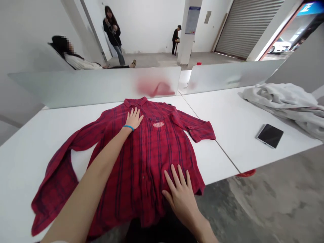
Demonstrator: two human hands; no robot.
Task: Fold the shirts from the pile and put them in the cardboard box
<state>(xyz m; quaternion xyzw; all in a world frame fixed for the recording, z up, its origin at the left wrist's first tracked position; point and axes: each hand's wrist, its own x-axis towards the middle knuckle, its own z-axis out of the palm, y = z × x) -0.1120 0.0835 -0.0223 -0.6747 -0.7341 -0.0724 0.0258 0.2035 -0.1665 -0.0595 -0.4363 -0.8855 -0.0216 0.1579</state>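
Room: plain white walls [152, 30] and a grey, stained concrete floor [222, 216], with a ribbed metal shutter [248, 23] rolled down at the back.
Signs: white strokes on a blue sign [310, 9], cut off at the corner; the poster [193, 20] on the pillar [185, 50] is too small for me to read.
Tabletop: smooth and white [25, 162], with a dark seam, backed by frosted panels [101, 86]; something red [162, 88] blurs through.
Shirt: red-and-dark plaid cloth [134, 152], laid front up across the table, collar towards the panel, hem hanging at the near edge, soft creases down the placket.
Pocket patch: pale and oval [158, 125], its lettering unreadable from where I stand.
Left hand: spread flat just below the collar [134, 118], fingers straight and gripping nothing; blue band [128, 128] at the wrist.
Right hand: over the lower front near the hem [181, 195], fingers fanned, nothing gripped.
Right side: a flat dark-faced device [270, 135] near rumpled grey cloth [283, 98].
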